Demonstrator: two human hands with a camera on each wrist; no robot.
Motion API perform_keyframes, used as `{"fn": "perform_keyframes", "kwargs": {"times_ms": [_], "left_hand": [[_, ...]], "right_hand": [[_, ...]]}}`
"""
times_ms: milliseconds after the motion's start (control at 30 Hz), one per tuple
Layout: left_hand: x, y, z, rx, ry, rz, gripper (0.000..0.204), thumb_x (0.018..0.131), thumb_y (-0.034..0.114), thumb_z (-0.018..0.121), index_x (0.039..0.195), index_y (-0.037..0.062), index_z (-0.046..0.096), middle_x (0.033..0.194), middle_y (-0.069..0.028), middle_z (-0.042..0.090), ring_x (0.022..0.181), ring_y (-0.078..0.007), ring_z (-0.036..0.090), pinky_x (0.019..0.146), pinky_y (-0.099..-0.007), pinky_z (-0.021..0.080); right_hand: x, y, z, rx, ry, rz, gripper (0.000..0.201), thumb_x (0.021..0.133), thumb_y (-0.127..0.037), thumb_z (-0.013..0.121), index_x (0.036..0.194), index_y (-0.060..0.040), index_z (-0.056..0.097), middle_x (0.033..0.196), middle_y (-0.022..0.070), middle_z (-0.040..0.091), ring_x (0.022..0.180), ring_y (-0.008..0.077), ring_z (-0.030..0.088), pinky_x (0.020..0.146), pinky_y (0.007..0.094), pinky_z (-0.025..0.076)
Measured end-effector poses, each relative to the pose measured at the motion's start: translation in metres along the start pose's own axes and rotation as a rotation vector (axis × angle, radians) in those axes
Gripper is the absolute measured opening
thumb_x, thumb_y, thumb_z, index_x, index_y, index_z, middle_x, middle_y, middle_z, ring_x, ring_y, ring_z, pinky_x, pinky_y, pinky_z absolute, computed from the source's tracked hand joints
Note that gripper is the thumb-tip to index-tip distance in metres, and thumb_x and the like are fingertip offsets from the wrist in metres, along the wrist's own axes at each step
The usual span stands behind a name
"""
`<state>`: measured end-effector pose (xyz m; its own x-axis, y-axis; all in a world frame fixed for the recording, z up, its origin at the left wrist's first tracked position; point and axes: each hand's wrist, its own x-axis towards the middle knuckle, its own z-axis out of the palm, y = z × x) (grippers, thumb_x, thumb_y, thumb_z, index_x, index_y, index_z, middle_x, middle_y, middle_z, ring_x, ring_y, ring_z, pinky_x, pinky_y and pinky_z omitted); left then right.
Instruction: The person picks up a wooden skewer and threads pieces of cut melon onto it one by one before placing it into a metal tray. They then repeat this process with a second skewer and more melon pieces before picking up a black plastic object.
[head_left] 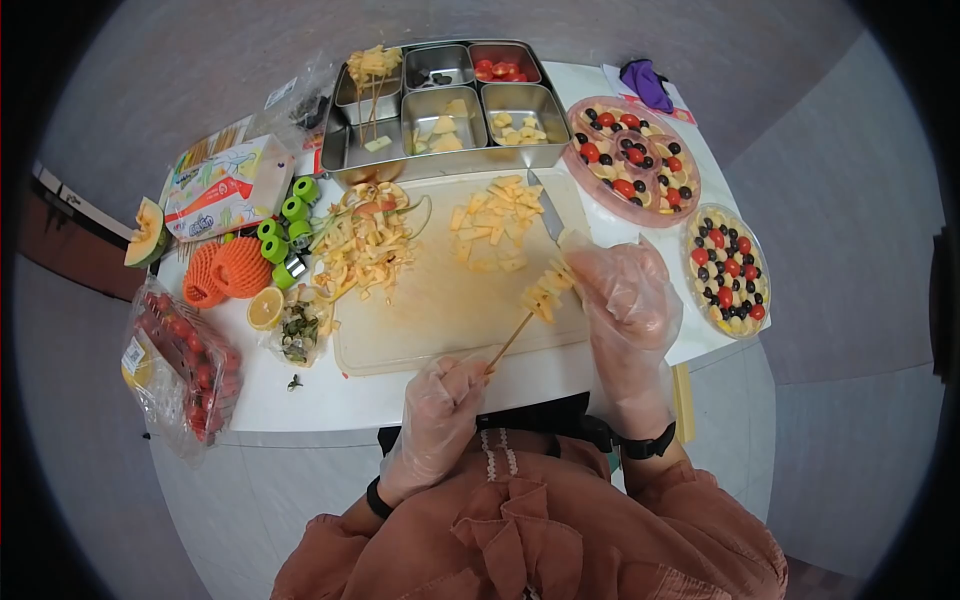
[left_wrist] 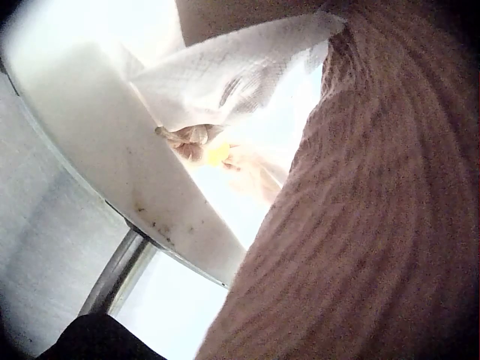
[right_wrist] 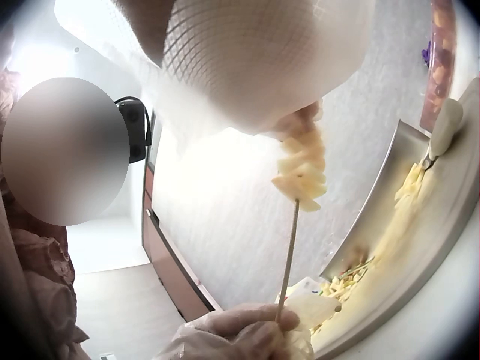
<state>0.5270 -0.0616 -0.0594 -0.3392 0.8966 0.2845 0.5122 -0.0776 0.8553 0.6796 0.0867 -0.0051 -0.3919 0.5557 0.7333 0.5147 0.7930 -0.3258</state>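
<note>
In the head view, my left hand (head_left: 440, 415), in a clear plastic glove, grips the lower end of a thin wooden skewer (head_left: 508, 345). Pale yellow fruit pieces (head_left: 546, 294) are threaded close together on its upper part. My gloved right hand (head_left: 632, 290) has its fingers curled at the top of the stack. In the right wrist view its fingertips pinch the uppermost fruit (right_wrist: 302, 165), while the bare stick (right_wrist: 288, 259) runs down to the left hand (right_wrist: 240, 334). The skewer slants over a cutting board (head_left: 420, 330). Cut fruit chunks (head_left: 495, 220) lie on that board.
A knife (head_left: 548, 205) lies beside the chunks; peelings (head_left: 365, 240) heap at left. Behind stands a steel tray (head_left: 450, 165) with compartments of fruit. Two decorated fruit platters (head_left: 577, 165) (head_left: 762, 285) are at right. Green cutters (head_left: 285, 225), a halved lemon (head_left: 265, 308) and bagged tomatoes (head_left: 190, 365) sit left.
</note>
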Motion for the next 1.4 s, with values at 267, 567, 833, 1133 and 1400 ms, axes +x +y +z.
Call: {"fn": "perform_keyframes", "kwargs": {"times_ms": [267, 567, 833, 1133, 1400], "left_hand": [[0.001, -0.002, 0.0, 0.021, -0.009, 0.023, 0.017, 0.079, -0.006, 0.064, 0.093, 0.0028, 0.068, 0.074, -0.0115, 0.057, 0.067, -0.0275, 0.055, 0.06, -0.036, 0.043], [-0.003, -0.008, -0.001, -0.075, 0.021, -0.075, 0.016, 0.079, -0.006, 0.061, 0.09, 0.002, 0.069, 0.074, -0.0102, 0.058, 0.065, -0.0216, 0.055, 0.059, -0.0316, 0.042], [-0.008, -0.022, -0.022, -0.392, 0.102, -0.283, 0.018, 0.083, -0.007, 0.06, 0.097, -0.0017, 0.069, 0.081, -0.0058, 0.061, 0.066, -0.0119, 0.059, 0.058, -0.0251, 0.046], [-0.01, -0.019, -0.024, -0.577, 0.084, -0.446, 0.014, 0.087, -0.005, 0.059, 0.097, -0.0032, 0.069, 0.083, -0.0043, 0.06, 0.067, -0.01, 0.059, 0.059, -0.0223, 0.046], [-0.008, -0.019, -0.027, -0.623, 0.096, -0.478, 0.014, 0.088, -0.004, 0.059, 0.097, -0.0045, 0.069, 0.082, -0.0038, 0.058, 0.069, -0.0101, 0.058, 0.061, -0.0227, 0.046]], "right_hand": [[-0.001, 0.002, 0.001, -0.045, 0.003, -0.033, 0.036, 0.062, 0.001, 0.072, 0.096, -0.0108, 0.073, 0.09, 0.0048, 0.066, 0.091, 0.0258, 0.061, 0.096, 0.0455, 0.045], [0.01, 0.001, -0.007, 0.005, 0.055, 0.036, 0.031, 0.066, 0.003, 0.073, 0.094, -0.01, 0.072, 0.09, 0.0059, 0.068, 0.082, 0.0276, 0.063, 0.077, 0.0382, 0.052], [0.033, 0.039, -0.009, 0.051, -0.264, -0.022, 0.023, 0.072, 0.003, 0.069, 0.093, -0.0054, 0.072, 0.09, 0.0127, 0.07, 0.08, 0.03, 0.066, 0.073, 0.037, 0.052], [0.055, 0.064, 0.049, -0.016, -0.566, -0.309, 0.012, 0.074, -0.002, 0.062, 0.084, -0.0039, 0.067, 0.079, 0.0118, 0.064, 0.087, 0.03, 0.061, 0.074, 0.0408, 0.051], [0.053, 0.075, 0.079, -0.127, -0.615, -0.385, 0.013, 0.072, -0.003, 0.06, 0.083, -0.0044, 0.066, 0.083, 0.0151, 0.062, 0.086, 0.0329, 0.06, 0.074, 0.0416, 0.05]]}}
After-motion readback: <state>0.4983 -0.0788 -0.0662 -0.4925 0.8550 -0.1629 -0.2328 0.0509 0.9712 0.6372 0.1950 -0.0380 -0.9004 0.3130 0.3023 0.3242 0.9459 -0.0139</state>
